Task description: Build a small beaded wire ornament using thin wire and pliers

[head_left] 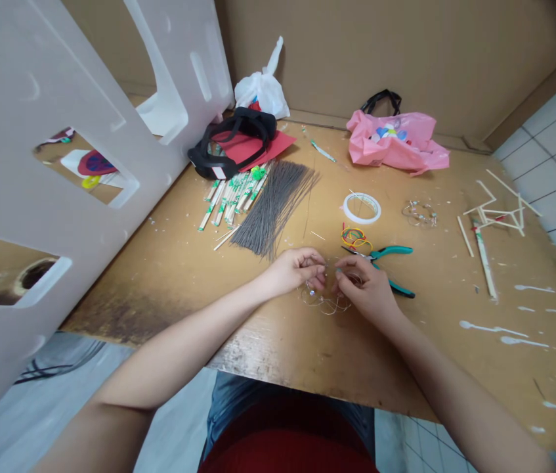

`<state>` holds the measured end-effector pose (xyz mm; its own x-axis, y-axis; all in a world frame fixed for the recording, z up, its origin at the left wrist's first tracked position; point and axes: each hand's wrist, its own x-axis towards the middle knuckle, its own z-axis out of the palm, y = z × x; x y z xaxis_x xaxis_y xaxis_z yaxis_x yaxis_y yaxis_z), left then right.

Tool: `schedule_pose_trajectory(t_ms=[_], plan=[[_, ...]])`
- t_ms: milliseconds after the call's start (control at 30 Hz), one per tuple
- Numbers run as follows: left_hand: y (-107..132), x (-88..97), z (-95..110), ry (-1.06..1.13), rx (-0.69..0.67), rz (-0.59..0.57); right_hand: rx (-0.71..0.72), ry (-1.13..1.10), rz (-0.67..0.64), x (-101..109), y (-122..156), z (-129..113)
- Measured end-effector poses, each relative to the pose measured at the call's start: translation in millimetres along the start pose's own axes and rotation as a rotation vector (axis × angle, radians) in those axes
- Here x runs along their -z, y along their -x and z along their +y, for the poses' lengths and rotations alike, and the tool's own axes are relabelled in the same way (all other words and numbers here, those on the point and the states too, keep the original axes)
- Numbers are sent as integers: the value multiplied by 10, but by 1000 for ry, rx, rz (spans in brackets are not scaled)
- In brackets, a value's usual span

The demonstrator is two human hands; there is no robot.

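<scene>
A thin wire with small clear beads point(329, 305) lies in loose loops under and between my hands, just above the table. My left hand point(302, 270) pinches part of this beaded wire with thumb and fingertips. Opposite it, a short gap away, my right hand point(363, 286) has its fingers closed on another part of the wire. Exactly where the strand runs between the fingertips is too fine to make out. Teal-handled pliers point(392, 251) lie beside my right hand, partly hidden behind it. Coloured rubber bands point(355, 238) sit just beyond.
Behind lie a white tape roll point(379, 211), another beaded wire loop point(419, 213), grey wires point(275, 210) and wrapped chopsticks point(233, 197). A black headset point(258, 121), white bag point(262, 92) and pink bag point(423, 141) stand farther back. Joined sticks point(499, 213) are right; a white plastic panel point(110, 85) rises left.
</scene>
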<state>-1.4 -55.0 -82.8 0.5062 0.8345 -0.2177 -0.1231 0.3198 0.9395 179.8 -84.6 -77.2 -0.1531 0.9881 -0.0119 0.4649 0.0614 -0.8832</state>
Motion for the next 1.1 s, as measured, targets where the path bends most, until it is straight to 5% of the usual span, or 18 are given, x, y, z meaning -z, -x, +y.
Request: schedule_pose_trajectory(t_ms=[267,500,633,867,1100], plan=[[7,-24,-43,-74,-6,88,173,201,21,-7,13,88],[39,84,145,108,40,26,-60,-256,13,3,-17,-15],[35,95,175,95,41,47,-71,-320,49,10,-41,9],[26,31,82,-152,-184,206,-61,-272,72,22,-48,48],[54,10,92,-416,-313,241,21,-121,-16,37,-14,24]])
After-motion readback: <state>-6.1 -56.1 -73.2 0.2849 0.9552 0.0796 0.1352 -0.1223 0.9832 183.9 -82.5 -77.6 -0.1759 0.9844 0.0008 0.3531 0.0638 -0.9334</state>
